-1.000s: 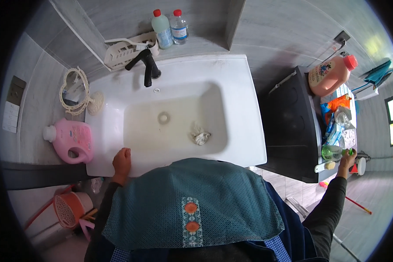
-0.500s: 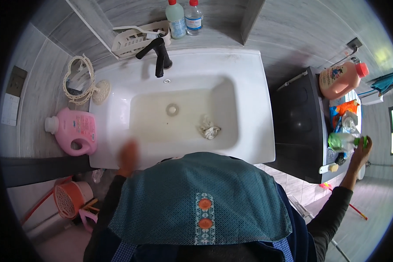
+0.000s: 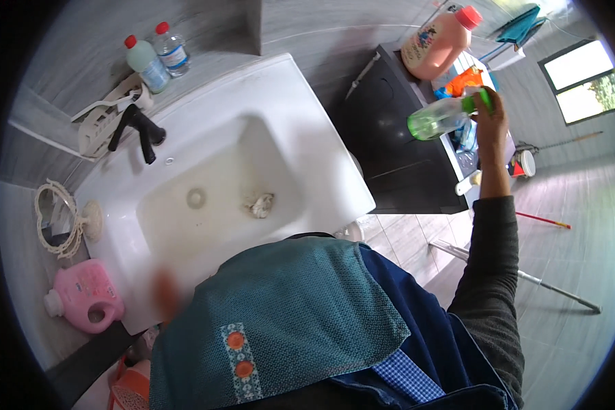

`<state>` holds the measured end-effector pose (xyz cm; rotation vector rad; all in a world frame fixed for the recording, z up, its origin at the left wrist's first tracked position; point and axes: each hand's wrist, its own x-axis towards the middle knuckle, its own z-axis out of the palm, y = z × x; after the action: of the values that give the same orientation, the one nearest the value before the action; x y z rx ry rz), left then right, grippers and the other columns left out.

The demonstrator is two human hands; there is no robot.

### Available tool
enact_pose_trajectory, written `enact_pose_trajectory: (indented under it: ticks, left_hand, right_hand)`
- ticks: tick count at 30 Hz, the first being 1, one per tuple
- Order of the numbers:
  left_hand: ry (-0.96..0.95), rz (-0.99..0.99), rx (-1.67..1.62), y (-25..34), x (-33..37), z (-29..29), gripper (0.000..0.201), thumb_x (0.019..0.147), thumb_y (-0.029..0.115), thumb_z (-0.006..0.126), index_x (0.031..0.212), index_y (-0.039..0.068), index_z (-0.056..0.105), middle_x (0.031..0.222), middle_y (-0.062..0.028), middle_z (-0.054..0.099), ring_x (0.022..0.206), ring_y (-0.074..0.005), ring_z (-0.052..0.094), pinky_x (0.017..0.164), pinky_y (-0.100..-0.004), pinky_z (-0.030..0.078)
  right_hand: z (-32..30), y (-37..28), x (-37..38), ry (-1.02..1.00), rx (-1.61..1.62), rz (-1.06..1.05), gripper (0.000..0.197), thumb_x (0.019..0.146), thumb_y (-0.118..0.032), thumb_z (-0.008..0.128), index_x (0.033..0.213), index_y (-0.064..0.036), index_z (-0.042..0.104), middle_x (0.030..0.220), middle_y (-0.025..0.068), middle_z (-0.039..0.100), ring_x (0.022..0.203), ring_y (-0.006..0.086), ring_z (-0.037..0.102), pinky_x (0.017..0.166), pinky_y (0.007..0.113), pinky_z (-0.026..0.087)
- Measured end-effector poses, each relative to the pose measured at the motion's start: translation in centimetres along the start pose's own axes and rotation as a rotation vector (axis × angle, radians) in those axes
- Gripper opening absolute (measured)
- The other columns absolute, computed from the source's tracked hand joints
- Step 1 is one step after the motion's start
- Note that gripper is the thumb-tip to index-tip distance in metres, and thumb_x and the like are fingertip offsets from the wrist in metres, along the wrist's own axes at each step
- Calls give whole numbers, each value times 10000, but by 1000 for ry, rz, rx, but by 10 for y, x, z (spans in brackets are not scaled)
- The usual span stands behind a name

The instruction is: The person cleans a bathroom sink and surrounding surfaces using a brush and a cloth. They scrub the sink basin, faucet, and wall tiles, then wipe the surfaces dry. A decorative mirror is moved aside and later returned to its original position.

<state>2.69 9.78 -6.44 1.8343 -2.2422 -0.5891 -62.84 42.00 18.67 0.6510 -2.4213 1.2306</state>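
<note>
My right hand (image 3: 492, 123), arm stretched out to the right, is closed round the green top of a see-through spray bottle (image 3: 439, 120). The bottle lies tilted nearly level in the air, its green-tinted base pointing left, over the dark cabinet (image 3: 389, 147). My left hand (image 3: 164, 294) is a blur at the near left edge of the white sink (image 3: 321, 160); its fingers cannot be made out. A small wet whitish cloth (image 3: 260, 205) lies crumpled in the cloudy water at the right of the basin.
A black faucet (image 3: 140, 130) rises behind the basin. Left of the sink are a mirror (image 3: 56, 219) on a stand and a pink jug (image 3: 89, 295). On the cabinet stand a peach jug (image 3: 434, 46), an orange packet (image 3: 466, 80) and a white-handled brush (image 3: 467, 183).
My right hand has lifted the spray bottle off the cabinet top and brought it inward. The view has turned toward the right. My left hand stays by the sink's near edge.
</note>
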Motion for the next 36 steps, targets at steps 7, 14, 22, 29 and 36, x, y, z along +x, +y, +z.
enact_pose_trajectory:
  ticks: [7, 14, 22, 29, 36]
  left_hand:
    - [10, -46, 81, -19, 3, 16, 268, 953, 291, 458, 1008, 72, 603, 763, -82, 628, 713, -195, 600, 674, -319, 484]
    - [-75, -56, -51, -50, 11, 17, 162, 876, 81, 507, 1018, 69, 583, 745, -46, 584, 670, -146, 540, 624, -300, 468]
    - [-197, 242, 357, 29, -31, -36, 351, 935, 237, 481, 1231, 49, 507, 1207, -149, 523, 1106, -288, 504, 946, -383, 401]
    - [-69, 290, 247, 14, -37, -22, 262, 903, 197, 508, 1117, 45, 507, 1071, -149, 538, 981, -280, 533, 859, -395, 431]
    - [-2, 365, 499, -4, -29, -5, 171, 904, 163, 493, 1030, 59, 547, 991, -128, 550, 897, -258, 543, 758, -388, 446]
  right_hand:
    - [-99, 92, 36, 319, -533, 35, 287, 883, -302, 592, 1081, -95, 609, 947, 168, 668, 884, 342, 642, 778, 403, 485]
    - [-124, 262, 28, 53, -550, -162, 359, 867, -272, 555, 1161, -67, 566, 1068, 185, 620, 985, 350, 591, 847, 414, 454]
    - [-147, 355, 20, -87, -303, 65, 436, 926, -235, 561, 1306, -40, 471, 1268, 176, 498, 1076, 253, 528, 922, 344, 440]
    - [-107, 300, 26, 83, -1283, -81, 507, 898, -365, 595, 1346, -169, 459, 1347, 128, 463, 1165, 319, 514, 933, 414, 449]
    - [22, 129, -15, 139, -393, -389, 386, 904, -156, 594, 1259, -38, 500, 1251, 180, 535, 1141, 335, 515, 1002, 416, 377]
